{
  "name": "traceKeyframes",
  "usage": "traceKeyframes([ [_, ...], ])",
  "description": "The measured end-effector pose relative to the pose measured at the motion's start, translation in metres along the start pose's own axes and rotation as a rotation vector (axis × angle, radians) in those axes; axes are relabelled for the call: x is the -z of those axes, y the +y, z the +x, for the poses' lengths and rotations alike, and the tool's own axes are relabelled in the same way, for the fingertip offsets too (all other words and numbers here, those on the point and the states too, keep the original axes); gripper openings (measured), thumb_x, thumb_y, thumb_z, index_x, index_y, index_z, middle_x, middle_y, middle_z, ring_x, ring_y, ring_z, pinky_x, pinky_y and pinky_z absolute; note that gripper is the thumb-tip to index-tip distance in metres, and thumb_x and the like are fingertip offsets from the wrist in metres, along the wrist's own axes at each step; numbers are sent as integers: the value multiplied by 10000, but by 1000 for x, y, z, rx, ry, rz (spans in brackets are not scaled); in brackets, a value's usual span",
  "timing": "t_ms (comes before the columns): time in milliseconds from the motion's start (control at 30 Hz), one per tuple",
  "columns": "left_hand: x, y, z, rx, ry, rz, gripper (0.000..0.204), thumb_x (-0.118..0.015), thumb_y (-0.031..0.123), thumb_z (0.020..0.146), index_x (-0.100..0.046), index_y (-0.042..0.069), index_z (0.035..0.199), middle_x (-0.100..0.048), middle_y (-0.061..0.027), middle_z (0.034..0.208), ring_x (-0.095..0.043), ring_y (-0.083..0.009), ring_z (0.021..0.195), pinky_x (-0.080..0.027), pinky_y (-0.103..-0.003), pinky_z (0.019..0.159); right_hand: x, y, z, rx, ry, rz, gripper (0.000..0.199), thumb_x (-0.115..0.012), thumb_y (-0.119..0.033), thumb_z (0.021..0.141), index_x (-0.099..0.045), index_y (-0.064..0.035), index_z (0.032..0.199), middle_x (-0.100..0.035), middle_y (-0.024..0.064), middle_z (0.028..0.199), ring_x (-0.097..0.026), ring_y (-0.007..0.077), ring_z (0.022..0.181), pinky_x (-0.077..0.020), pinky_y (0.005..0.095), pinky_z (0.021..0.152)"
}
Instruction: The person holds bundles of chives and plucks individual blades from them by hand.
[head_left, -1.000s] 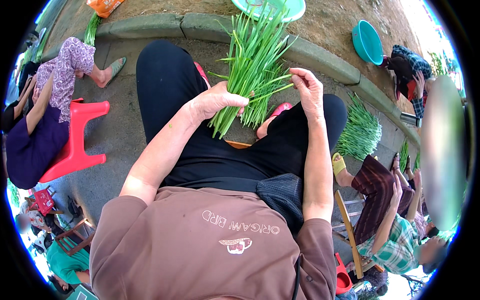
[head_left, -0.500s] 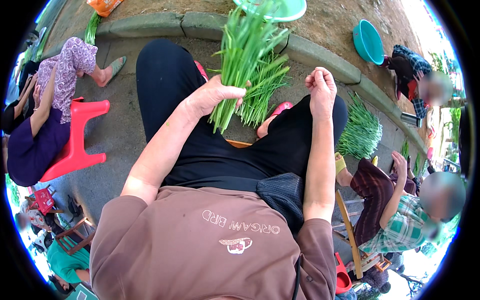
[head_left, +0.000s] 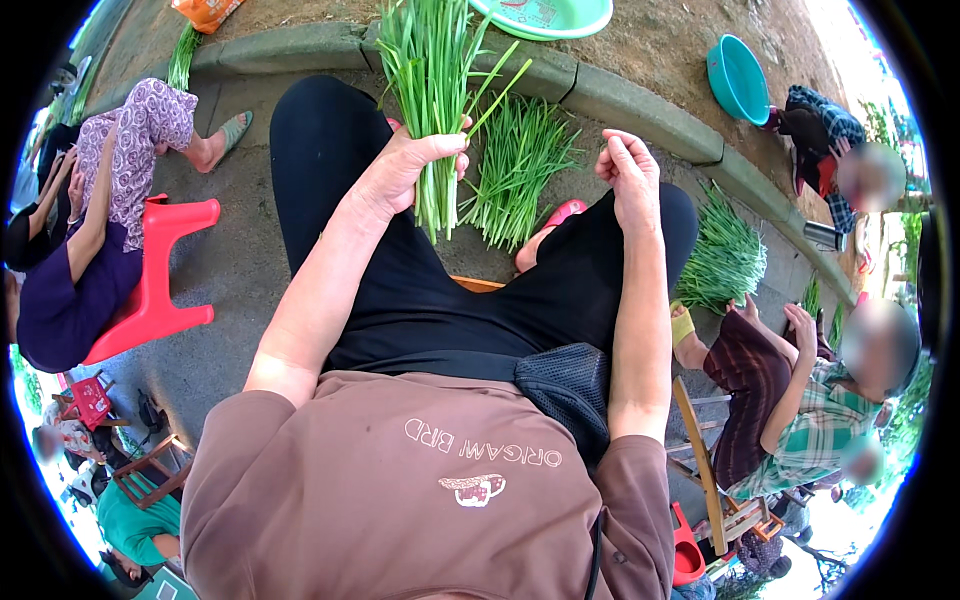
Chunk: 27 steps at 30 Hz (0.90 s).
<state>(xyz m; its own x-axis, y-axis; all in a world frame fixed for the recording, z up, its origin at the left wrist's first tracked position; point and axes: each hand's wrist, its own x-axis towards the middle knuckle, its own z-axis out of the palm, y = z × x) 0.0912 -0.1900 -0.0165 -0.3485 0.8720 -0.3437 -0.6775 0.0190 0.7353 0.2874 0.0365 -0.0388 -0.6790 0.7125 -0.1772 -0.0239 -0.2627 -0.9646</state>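
Observation:
My left hand (head_left: 408,168) is closed round a bunch of long green garlic chives (head_left: 425,75). The leaves point away from me, and the pale cut ends stick out below my fist, above the gap between my knees. Over my right knee, my right hand (head_left: 632,180) is raised with thumb and fingertips pinched together. Anything between those fingertips is too small to make out. A loose heap of garlic chives (head_left: 525,170) lies on the pavement between my feet, just right of the held bunch and touched by neither hand.
A stone kerb (head_left: 645,118) curves beyond my feet. Past it stand a pale green basin (head_left: 575,22) and a teal basin (head_left: 738,82). At right, a seated co-worker (head_left: 800,430) is beside another chive pile (head_left: 722,250). A red stool (head_left: 160,275) with a seated person is at left.
My left hand has moved slightly left with the bunch, which now stands more upright, uncovering the heap. My right hand shifted a little left. The co-worker's hand now reaches the right-hand pile.

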Motion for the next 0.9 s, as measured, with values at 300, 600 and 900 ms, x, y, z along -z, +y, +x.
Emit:
traceKeyframes([
  [300, 4, 1, 3, -68, 55, -10, 406, -681, 127, 772, -492, 33, 1119, -533, -38, 869, -578, -121, 710, -537, -316, 545, 1, 1, 0, -65, -49, -66, 181, -572, -197, 903, -616, -60, 1013, -591, -4, 763, -535, 71, 643, -432, 210, 609],
  [600, -2, -5, 8, -34, 49, 15, 355, -682, 107, 774, -520, 17, 1077, -569, -45, 845, -605, -132, 696, -512, -255, 630, -20, -18, -5, -98, -187, -324, 188, -549, -158, 892, -591, -26, 1020, -575, -5, 792, -534, 74, 693, -438, 213, 661],
  [900, -9, -10, 7, -28, -18, 32, 360, -683, 84, 770, -527, -15, 1079, -579, -47, 861, -602, -141, 728, -501, -278, 693, -90, -44, -25, 31, -399, -396, 107, -607, -80, 866, -599, -5, 942, -574, -22, 764, -522, 52, 691, -445, 197, 648],
])
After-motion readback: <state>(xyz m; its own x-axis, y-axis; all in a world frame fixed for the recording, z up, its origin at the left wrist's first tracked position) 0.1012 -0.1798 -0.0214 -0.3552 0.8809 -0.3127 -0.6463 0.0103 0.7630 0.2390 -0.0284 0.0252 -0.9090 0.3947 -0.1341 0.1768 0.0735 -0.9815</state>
